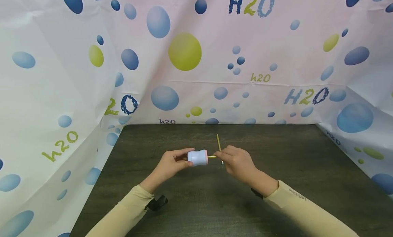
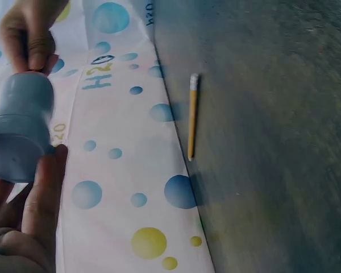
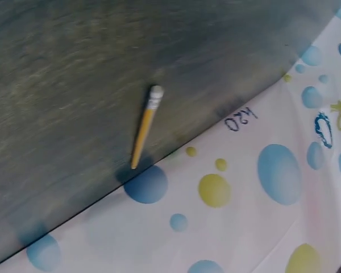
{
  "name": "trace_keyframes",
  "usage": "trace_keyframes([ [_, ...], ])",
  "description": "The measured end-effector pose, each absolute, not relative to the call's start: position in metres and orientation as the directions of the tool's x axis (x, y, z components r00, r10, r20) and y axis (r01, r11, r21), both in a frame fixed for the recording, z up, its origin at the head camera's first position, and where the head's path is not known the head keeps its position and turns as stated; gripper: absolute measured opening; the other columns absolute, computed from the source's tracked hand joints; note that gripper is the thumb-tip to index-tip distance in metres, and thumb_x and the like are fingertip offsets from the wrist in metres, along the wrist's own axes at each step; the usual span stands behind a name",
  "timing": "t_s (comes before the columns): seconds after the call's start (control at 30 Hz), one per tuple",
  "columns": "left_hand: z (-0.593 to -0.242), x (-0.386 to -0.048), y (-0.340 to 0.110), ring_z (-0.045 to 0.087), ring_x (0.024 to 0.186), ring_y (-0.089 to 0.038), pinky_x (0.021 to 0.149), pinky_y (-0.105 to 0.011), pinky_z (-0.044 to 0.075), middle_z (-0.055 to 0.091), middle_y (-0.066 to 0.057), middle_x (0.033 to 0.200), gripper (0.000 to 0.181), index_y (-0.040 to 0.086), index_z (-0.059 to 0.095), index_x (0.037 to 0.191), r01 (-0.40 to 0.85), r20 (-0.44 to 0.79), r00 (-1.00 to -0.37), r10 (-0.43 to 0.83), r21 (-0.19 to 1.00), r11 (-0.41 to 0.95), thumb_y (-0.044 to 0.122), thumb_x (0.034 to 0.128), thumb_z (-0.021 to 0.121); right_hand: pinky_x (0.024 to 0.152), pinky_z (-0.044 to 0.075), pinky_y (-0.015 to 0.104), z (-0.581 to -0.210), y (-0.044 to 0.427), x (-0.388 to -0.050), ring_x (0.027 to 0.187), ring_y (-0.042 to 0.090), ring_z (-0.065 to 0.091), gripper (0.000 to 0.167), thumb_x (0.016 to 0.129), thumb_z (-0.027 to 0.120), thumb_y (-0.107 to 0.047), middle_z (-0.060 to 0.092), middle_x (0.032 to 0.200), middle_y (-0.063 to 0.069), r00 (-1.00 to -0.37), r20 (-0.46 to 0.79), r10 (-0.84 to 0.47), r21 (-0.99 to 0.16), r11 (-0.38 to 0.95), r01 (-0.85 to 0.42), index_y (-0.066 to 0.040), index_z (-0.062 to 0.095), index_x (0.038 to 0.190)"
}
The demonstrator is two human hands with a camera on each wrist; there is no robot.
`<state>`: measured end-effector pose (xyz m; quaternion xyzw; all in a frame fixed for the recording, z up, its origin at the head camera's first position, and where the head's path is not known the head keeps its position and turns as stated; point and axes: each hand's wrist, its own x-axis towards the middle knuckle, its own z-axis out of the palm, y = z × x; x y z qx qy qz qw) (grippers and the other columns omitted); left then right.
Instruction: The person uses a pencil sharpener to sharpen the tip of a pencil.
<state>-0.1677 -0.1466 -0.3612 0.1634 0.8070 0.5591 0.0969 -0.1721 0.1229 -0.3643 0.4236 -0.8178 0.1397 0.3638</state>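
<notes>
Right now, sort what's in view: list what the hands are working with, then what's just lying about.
In use:
Pale-blue waisted cylinder with a pink rim, in the left hand
Thin yellow stick, likely a pencil, in the right hand, reaching that rim

Lying about:
Yellow pencil with a white eraser end, on the dark wood-grain table

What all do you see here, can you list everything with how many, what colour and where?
Cylindrical device: one, pale blue with pink rim, above the table
Rod: one, gold-yellow, between device and right fingers
Loose pencil: one, yellow with white eraser, lying on the table
Table: one, dark brown, below the hands
Printed backdrop: white-pink with blue and green spots, around the table
Black wrist pieces: two, black, one at each wrist
Sleeves: two, cream, on the forearms
Left hand: one, bare, holding the device
Right hand: one, bare, pinching the rod
</notes>
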Motion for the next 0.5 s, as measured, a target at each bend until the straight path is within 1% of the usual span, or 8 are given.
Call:
trace_keyframes([
  [0.07, -0.362, -0.165, -0.146, 0.074, 0.109, -0.034, 0.084, -0.031, 0.064, 0.07, -0.029, 0.125, 0.049, -0.001, 0.063, 0.137, 0.178, 0.048, -0.929, 0.368, 0.927, 0.33, 0.011, 0.0911, 0.077, 0.051, 0.049, 0.02, -0.36, 0.123, -0.17, 0.067, 0.012, 0.065, 0.026, 0.071, 0.084, 0.008, 0.074, 0.076, 0.0, -0.435, 0.677, -0.594, 0.032, 0.614, -0.789, -0.008, 0.08, 0.091],
  [0.13, -0.363, -0.162, -0.146, 0.075, 0.108, -0.033, 0.083, -0.03, 0.063, 0.072, -0.026, 0.124, 0.05, 0.001, 0.066, 0.135, 0.237, 0.1, -0.925, 0.367, 0.907, 0.349, 0.012, 0.0883, 0.08, 0.05, 0.048, 0.018, -0.355, 0.123, -0.169, 0.067, 0.012, 0.067, 0.018, 0.078, 0.082, 0.003, 0.075, 0.076, 0.001, -0.527, 0.606, -0.596, -0.066, 0.622, -0.78, -0.007, 0.081, 0.094],
  [0.2, -0.364, -0.161, -0.146, 0.076, 0.107, -0.033, 0.083, -0.033, 0.064, 0.074, -0.022, 0.123, 0.051, 0.003, 0.069, 0.132, 0.348, 0.2, -0.902, 0.383, 0.861, 0.37, 0.012, 0.084, 0.083, 0.051, 0.047, 0.016, -0.35, 0.125, -0.169, 0.066, 0.011, 0.068, 0.014, 0.085, 0.078, -0.002, 0.077, 0.079, 0.004, -0.637, 0.487, -0.597, -0.225, 0.619, -0.753, -0.004, 0.081, 0.098],
  [0.3, -0.369, -0.159, -0.144, 0.075, 0.109, -0.033, 0.088, -0.041, 0.064, 0.074, -0.019, 0.123, 0.051, 0.004, 0.073, 0.125, 0.568, 0.399, -0.81, 0.429, 0.716, 0.407, 0.009, 0.076, 0.087, 0.053, 0.045, 0.017, -0.345, 0.129, -0.175, 0.062, 0.008, 0.063, 0.017, 0.094, 0.069, -0.004, 0.078, 0.082, 0.013, -0.77, 0.227, -0.596, -0.532, 0.587, -0.611, 0.003, 0.079, 0.106],
  [0.33, -0.371, -0.159, -0.144, 0.075, 0.11, -0.034, 0.089, -0.043, 0.063, 0.074, -0.019, 0.124, 0.052, 0.003, 0.074, 0.123, 0.626, 0.453, -0.773, 0.444, 0.661, 0.415, 0.008, 0.0736, 0.088, 0.054, 0.044, 0.018, -0.344, 0.13, -0.178, 0.061, 0.008, 0.061, 0.019, 0.096, 0.067, -0.005, 0.077, 0.082, 0.017, -0.79, 0.142, -0.596, -0.617, 0.571, -0.542, 0.006, 0.077, 0.107],
  [0.4, -0.375, -0.158, -0.143, 0.073, 0.113, -0.034, 0.092, -0.045, 0.062, 0.074, -0.017, 0.126, 0.053, 0.004, 0.074, 0.121, 0.694, 0.519, -0.719, 0.463, 0.576, 0.431, 0.006, 0.0702, 0.089, 0.057, 0.044, 0.019, -0.346, 0.132, -0.183, 0.064, 0.004, 0.057, 0.022, 0.099, 0.064, -0.005, 0.075, 0.081, 0.022, -0.803, 0.009, -0.596, -0.722, 0.552, -0.418, 0.01, 0.075, 0.11],
  [0.43, -0.377, -0.159, -0.142, 0.072, 0.115, -0.034, 0.093, -0.045, 0.062, 0.073, -0.017, 0.126, 0.053, 0.004, 0.074, 0.12, 0.708, 0.529, -0.706, 0.472, 0.557, 0.435, 0.006, 0.0699, 0.09, 0.057, 0.043, 0.021, -0.346, 0.133, -0.184, 0.065, 0.003, 0.056, 0.024, 0.099, 0.063, -0.006, 0.074, 0.081, 0.023, -0.802, -0.026, -0.597, -0.744, 0.547, -0.384, 0.011, 0.074, 0.111],
  [0.5, -0.379, -0.16, -0.14, 0.069, 0.118, -0.035, 0.096, -0.045, 0.061, 0.069, -0.017, 0.131, 0.054, 0.003, 0.07, 0.122, 0.678, 0.493, -0.732, 0.47, 0.593, 0.434, 0.006, 0.072, 0.09, 0.058, 0.044, 0.021, -0.348, 0.134, -0.185, 0.066, 0.003, 0.055, 0.024, 0.1, 0.063, -0.007, 0.074, 0.081, 0.022, -0.803, -0.034, -0.595, -0.739, 0.556, -0.381, 0.01, 0.074, 0.113],
])
